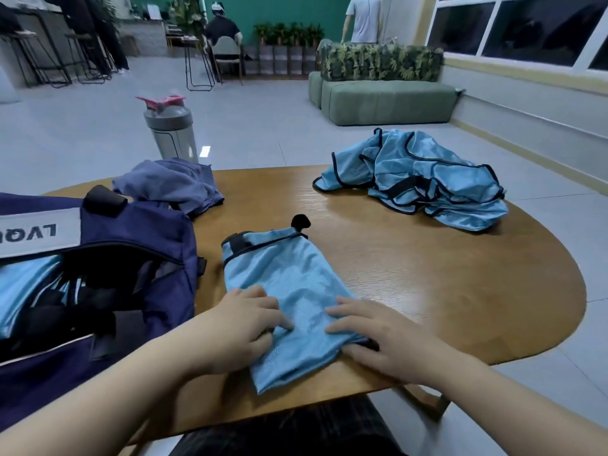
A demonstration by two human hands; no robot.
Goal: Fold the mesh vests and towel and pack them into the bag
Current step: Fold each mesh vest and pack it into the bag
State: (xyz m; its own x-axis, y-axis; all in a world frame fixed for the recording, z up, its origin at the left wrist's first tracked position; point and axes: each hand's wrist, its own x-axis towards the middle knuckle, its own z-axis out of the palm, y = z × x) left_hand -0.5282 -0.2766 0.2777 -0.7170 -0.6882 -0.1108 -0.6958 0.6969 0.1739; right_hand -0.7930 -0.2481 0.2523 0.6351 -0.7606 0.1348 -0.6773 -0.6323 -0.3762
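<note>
A light blue mesh vest [289, 278] with black trim lies folded into a long strip on the wooden table [427, 274] in front of me. My left hand [243, 324] rests on its near left part with fingers bent over the cloth. My right hand [378, 334] lies flat on its near right edge. A navy bag [138, 245] stands open at the left, with light blue mesh cloth [23, 287] inside. A heap of unfolded blue vests [427, 179] lies at the far right. A crumpled grey-blue towel [174, 185] sits behind the bag.
A grey shaker bottle with a pink lid [169, 126] stands at the table's far edge behind the towel. A green sofa [388, 100] and stools stand on the floor beyond, with people at the back of the room.
</note>
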